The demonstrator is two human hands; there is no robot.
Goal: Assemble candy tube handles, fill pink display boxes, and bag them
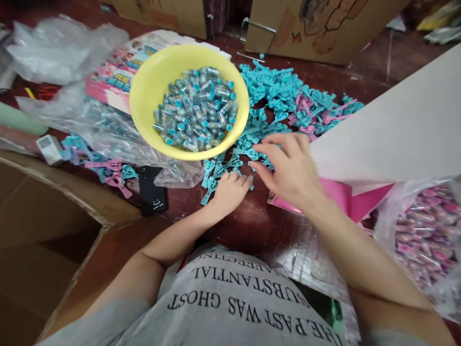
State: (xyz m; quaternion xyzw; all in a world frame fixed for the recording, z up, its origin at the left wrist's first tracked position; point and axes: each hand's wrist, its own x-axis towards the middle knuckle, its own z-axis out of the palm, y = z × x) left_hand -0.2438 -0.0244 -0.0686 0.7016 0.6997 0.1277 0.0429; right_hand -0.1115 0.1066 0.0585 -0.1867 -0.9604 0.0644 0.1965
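A heap of teal and pink plastic toy pieces (288, 103) lies on the dark red table. My left hand (230, 190) is curled closed over several teal pieces at the heap's near edge. My right hand (290, 168) rests on the heap beside it, fingers stretched toward the teal pieces and touching them. A yellow bowl (144, 93) full of small clear tubes with teal caps (196, 110) stands just behind my hands.
Clear plastic bags (93, 129) and a printed pink card (115, 77) lie at left. A black phone (151, 190) sits near an open cardboard box (54, 216). A white sheet (396, 125), pink card and a bag of pink tubes (425, 235) are at right. Cardboard boxes (317, 29) stand behind.
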